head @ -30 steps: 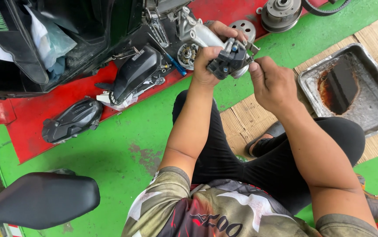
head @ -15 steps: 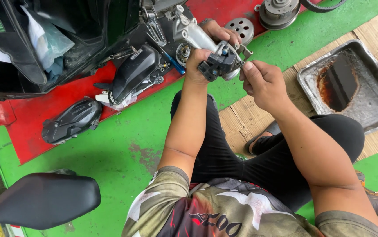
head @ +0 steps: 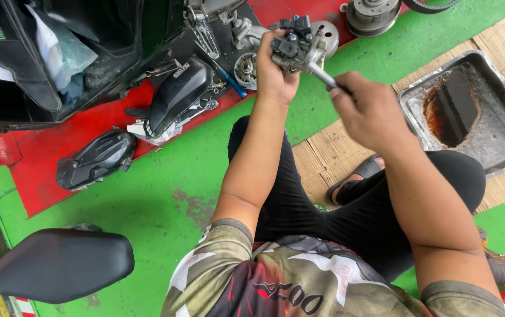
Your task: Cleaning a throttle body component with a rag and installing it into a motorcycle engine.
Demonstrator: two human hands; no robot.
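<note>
My left hand (head: 275,71) is raised and grips a small metal carburetor (head: 297,47) with black fittings on top. My right hand (head: 370,108) holds a thin metal tool (head: 323,76) whose tip points up at the underside of the carburetor. I sit cross-legged on a green floor, with both arms stretched forward over my black trousers.
A stripped scooter body (head: 59,53) stands at the upper left above a red floor strip. Black engine covers (head: 95,158) (head: 179,94) lie there. A greasy metal tray (head: 469,111) sits to the right, a pulley (head: 373,14) at the top, a black seat (head: 59,264) at the lower left.
My left hand has lifted the carburetor and turned it. My right hand has drawn back to the right and now holds the tool's end at the carburetor's underside.
</note>
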